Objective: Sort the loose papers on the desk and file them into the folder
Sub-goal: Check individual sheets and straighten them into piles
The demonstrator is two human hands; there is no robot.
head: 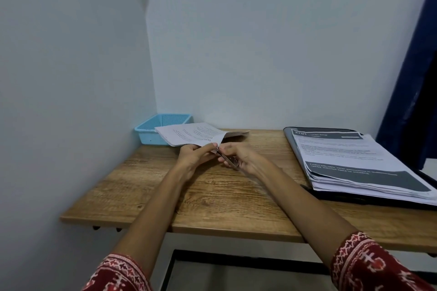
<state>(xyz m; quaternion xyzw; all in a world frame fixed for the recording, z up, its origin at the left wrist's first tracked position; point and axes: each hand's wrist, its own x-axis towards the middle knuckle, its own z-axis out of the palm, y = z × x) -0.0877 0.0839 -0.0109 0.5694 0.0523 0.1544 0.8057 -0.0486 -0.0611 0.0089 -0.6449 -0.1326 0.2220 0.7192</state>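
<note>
We pinch the small paper stack (189,134) in left grip (192,156), right grip (238,157) closed on a metal tool (228,160) at its corner, likely pulling a staple.

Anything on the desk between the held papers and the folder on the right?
Nothing visible. Bare wooden desk lies between the sheaf of papers in the left hand and the black folder, which already carries a paper stack.

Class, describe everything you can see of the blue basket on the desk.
The blue basket is a shallow rectangular tray that looks like light blue plastic, with perforated mesh walls and a solid rim. It sits upright in the desk's far left corner, by the walls. The held sheaf of papers covers its near right side; its contents are hidden.
</note>
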